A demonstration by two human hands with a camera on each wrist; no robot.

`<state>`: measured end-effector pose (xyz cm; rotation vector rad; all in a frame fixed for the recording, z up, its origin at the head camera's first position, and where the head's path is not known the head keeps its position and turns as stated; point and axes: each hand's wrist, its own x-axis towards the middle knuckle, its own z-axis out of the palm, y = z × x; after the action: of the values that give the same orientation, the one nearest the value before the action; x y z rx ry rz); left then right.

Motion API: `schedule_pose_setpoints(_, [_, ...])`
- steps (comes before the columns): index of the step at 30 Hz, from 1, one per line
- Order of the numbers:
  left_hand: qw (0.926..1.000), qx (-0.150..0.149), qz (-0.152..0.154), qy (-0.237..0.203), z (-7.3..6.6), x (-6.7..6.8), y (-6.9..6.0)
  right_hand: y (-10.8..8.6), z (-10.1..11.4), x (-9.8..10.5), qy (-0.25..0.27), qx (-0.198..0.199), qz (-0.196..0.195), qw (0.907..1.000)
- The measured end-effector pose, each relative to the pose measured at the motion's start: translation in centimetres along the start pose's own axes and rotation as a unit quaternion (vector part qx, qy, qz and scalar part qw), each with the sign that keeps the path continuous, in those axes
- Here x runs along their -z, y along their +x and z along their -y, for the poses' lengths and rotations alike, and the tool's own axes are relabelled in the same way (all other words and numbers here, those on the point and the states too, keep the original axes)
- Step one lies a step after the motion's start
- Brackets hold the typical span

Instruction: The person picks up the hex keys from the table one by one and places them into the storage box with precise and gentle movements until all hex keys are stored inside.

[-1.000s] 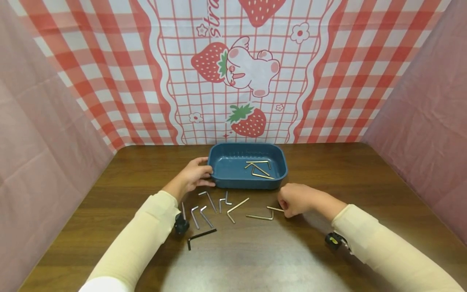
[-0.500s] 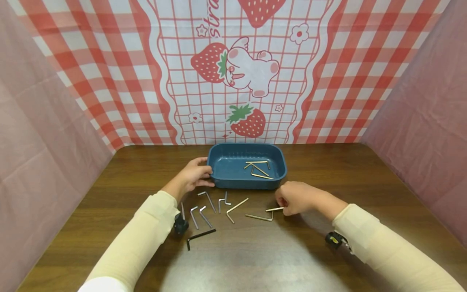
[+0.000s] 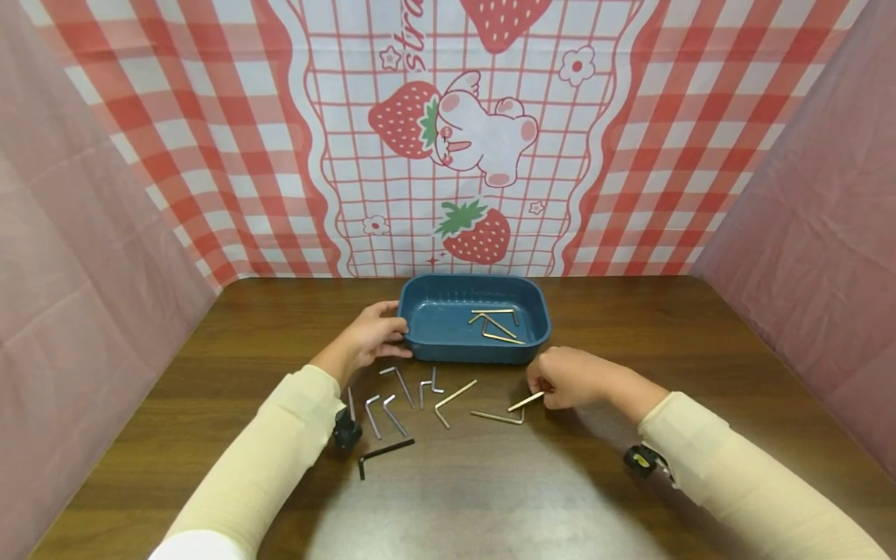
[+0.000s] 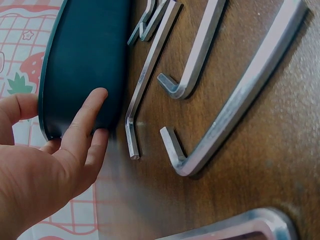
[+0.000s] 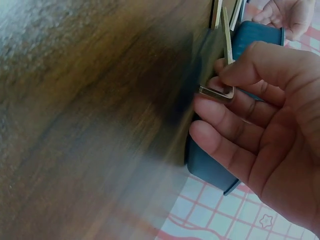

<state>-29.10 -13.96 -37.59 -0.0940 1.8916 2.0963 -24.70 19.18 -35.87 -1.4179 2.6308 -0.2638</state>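
Key [image 3: 526,401] I judged stiff, best held near its bend; right hand [image 3: 570,377] pinched there, left hand [image 3: 371,336] gripped tray [image 3: 476,353] at left edge.

Tray [image 3: 462,354] at the back of the table [image 3: 490,498], just before the backdrop [image 3: 483,124].
Side cloths [image 3: 819,194] rise left and right of the table. Three keys [image 3: 499,325] lie inside the tray, in its right half. The left hand [image 3: 374,334] is round the tray's left end; the right hand [image 3: 570,377] is by its front right corner, the held key [image 3: 526,401] in its grip and reaching out leftward. Just before that, a second key [image 3: 497,418] lies on the table. Farther left lies a middle key [image 3: 456,394], before the tray; then, around the tray's front left, a cluster of keys [image 3: 395,419]; before these, the foremost key [image 3: 386,450].
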Motion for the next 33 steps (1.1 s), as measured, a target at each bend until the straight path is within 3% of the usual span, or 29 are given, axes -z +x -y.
schedule_pose_setpoints(13, [1.0000, 0.000, 0.007, 0.002, -0.1, 0.0, 0.0, 0.1, 0.1, 1.0, 0.008, 0.033, 0.002, 0.9994])
schedule_pose_setpoints(33, [1.0000, 0.000, 0.004, 0.004, 0.0, 0.0, 0.0, 1.1, 1.0, 5.3, 0.031, 0.046, 0.036, 0.9978])
